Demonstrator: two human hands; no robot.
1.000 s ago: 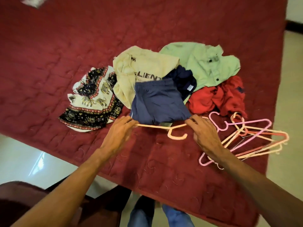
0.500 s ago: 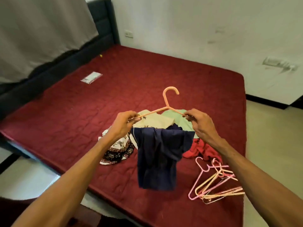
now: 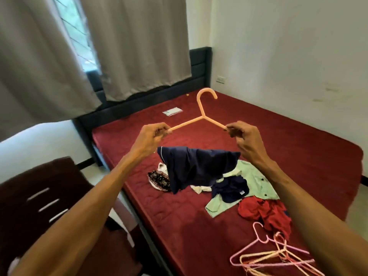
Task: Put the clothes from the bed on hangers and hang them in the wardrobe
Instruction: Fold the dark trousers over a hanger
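I hold a peach plastic hanger (image 3: 201, 116) up in the air, hook pointing up. My left hand (image 3: 152, 137) grips its left end and my right hand (image 3: 244, 139) pinches its right end. A navy blue garment (image 3: 193, 166) hangs over the hanger's lower bar between my hands. Below on the red bed (image 3: 298, 156) lie a light green shirt (image 3: 256, 182), a dark navy garment (image 3: 231, 189), a red garment (image 3: 266, 214), a patterned black-and-white cloth (image 3: 159, 179) and a bit of cream fabric (image 3: 201, 188). A pile of pink and peach hangers (image 3: 276, 255) lies near the bed's front corner.
A dark brown chair (image 3: 39, 206) stands at lower left beside the bed. Grey curtains (image 3: 129, 46) cover the window behind the dark headboard (image 3: 199, 64). A small white packet (image 3: 172, 111) lies near the head of the bed. White walls are to the right.
Both hands have lifted the hanger with the navy garment off the bed and raised it higher. My view has swung up and to the left, bringing the curtains and chair into sight.
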